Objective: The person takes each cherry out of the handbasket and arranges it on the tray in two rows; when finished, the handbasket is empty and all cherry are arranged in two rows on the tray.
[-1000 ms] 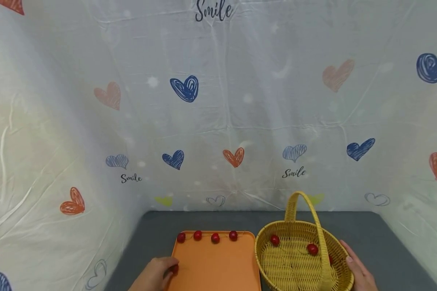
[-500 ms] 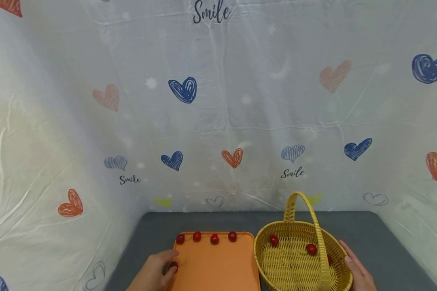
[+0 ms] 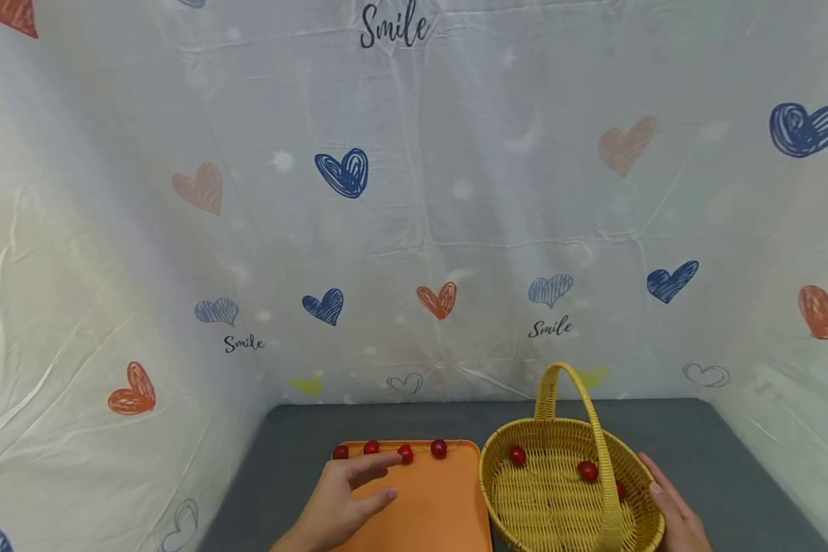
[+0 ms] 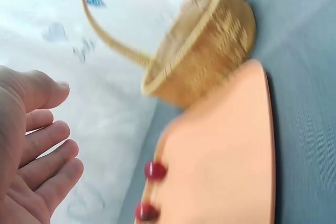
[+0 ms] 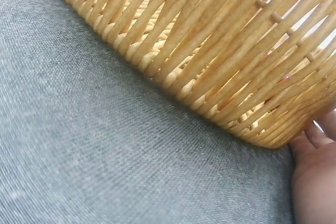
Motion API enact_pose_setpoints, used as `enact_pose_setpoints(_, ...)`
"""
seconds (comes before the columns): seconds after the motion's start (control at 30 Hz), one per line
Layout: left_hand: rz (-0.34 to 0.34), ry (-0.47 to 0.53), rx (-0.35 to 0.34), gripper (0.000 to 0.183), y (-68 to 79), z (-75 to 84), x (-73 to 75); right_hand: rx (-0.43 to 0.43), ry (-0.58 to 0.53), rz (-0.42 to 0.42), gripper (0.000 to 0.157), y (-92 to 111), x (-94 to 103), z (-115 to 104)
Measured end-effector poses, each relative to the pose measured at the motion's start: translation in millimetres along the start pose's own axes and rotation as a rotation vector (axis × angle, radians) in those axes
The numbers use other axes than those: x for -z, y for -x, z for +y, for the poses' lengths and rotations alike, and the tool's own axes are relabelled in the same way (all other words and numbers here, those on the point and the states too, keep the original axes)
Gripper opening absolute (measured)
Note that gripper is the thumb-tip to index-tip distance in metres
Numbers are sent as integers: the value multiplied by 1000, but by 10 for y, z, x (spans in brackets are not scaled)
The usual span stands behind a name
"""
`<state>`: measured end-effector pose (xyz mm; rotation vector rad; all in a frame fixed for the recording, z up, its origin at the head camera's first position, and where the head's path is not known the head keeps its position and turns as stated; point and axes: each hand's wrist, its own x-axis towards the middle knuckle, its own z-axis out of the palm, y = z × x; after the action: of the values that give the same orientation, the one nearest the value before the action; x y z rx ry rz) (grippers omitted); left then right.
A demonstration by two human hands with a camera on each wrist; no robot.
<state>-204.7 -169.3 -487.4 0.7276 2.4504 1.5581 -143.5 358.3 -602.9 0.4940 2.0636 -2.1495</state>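
Note:
My left hand (image 3: 341,502) is over the left part of an orange tray (image 3: 441,506), thumb and fingers spread apart with nothing between them. In the left wrist view the tray lies beyond the hand, which touches no fruit there. Several red cherries (image 3: 438,448) with stems line the tray's far edge; the hand's fingertips overlap one in the head view. A yellow wicker basket (image 3: 538,506) with a tall handle stands right of the tray, holding three cherries (image 3: 588,471). My right hand (image 3: 679,514) rests against the basket's right outer side, fingers fairly straight along the wall.
A dark grey cloth-covered table (image 3: 414,420) lies under everything. Behind it and at both sides hangs a white curtain (image 3: 414,199) printed with hearts and "Smile". The basket's handle (image 3: 589,414) arches high above its rim.
My left hand has let go of a cherry at the tray's left side, opened its fingers, and moved up and right over the tray. The right hand stays at the basket.

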Motion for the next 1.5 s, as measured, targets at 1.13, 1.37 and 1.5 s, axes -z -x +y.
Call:
enact_pose_setpoints(1.13, -180, -376, -7, 52, -1348, 300, -1697, 91, -22, 50, 83, 42, -46, 61)
enact_pose_setpoints(1.37, -243, -606, -102, 18, -1510, 342, -1858, 71, -23, 47, 84, 35, -51, 61)
enact_pose_setpoints(1.5, -241, -796, -98, 16, -1567, 372, -1961, 79, -19, 47, 84, 34, -57, 63)
